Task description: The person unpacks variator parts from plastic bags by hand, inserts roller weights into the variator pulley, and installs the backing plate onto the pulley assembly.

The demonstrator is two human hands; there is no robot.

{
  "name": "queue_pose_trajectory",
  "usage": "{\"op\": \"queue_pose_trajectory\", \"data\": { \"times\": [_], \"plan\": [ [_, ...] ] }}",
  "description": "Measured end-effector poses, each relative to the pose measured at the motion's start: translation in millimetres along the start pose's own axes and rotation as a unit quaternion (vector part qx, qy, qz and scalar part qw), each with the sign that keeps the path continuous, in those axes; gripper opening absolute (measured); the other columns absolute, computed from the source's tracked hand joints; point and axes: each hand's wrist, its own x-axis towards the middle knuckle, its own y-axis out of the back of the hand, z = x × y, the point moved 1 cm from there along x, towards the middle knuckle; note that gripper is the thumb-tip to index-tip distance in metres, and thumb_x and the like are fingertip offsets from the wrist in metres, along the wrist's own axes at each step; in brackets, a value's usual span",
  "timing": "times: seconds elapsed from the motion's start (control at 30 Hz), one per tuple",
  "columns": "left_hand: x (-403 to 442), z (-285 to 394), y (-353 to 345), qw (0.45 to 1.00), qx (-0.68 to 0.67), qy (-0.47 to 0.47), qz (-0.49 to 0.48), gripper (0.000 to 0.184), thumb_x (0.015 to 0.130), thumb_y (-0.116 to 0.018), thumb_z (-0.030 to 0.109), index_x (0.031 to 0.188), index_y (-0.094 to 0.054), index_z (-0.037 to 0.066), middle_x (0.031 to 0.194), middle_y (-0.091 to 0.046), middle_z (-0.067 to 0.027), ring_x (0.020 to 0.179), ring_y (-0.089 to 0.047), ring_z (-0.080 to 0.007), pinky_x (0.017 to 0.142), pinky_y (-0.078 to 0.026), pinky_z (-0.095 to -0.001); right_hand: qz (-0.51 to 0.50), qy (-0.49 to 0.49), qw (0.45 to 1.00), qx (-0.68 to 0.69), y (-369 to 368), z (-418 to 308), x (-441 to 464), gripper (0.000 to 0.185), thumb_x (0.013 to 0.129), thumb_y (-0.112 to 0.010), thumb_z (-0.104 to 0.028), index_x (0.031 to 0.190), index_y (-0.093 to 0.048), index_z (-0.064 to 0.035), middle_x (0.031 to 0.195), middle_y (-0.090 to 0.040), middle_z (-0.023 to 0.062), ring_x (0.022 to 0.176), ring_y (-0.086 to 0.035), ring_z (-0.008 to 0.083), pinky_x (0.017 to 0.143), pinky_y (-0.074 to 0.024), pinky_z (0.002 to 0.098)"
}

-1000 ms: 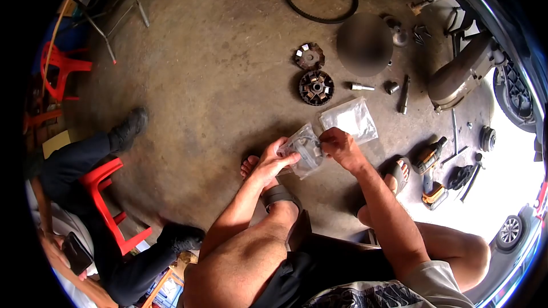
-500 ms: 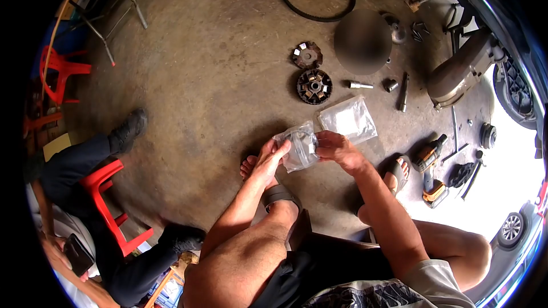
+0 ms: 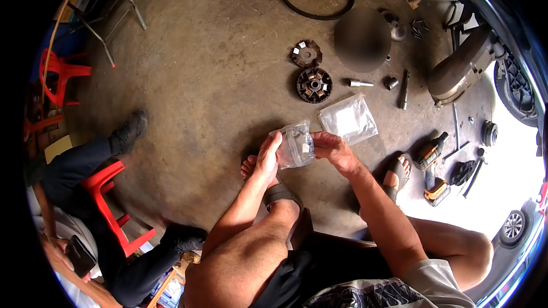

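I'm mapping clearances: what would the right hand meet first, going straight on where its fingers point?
The right hand would first meet the clear plastic bag, apparently right at its fingers; the left hand lies beyond, though depth is unclear.

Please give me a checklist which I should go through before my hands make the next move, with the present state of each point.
1. Left hand has a grip on the clear bag: ok.
2. Right hand has its fingers at the other side of that bag: ok.
3. Bag's contents identified: cannot tell, plastic and glare hide them.
4. Second clear bag lies on the floor, beyond the hands: ok.
5. Loose metal parts kept in a container: not ok; the short socket and the slim rod-like part lie directly on the floor.
6. Power tool set down, out of both hands: ok.
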Motion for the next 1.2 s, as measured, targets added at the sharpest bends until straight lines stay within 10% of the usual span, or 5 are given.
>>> {"op": "queue_pose_trajectory", "data": {
  "times": [1.2],
  "plan": [
    [10.9,-2.1,-14.6,0.994,0.094,-0.052,0.023,0.045,0.101,-0.054,0.035,0.128,-0.061,0.0,0.121,-0.066,-0.0088,0.111,-0.06,-0.0167,0.1,-0.044,-0.0322,0.12,0.033,0.989,-0.079,-8.5,28.6,10.3,0.033,0.08,-0.076,-0.008,0.106,-0.059,0.0033,0.09,-0.063,0.0034,0.081,-0.057,0.0117,0.072,-0.0484,0.0283]
  ]
}}
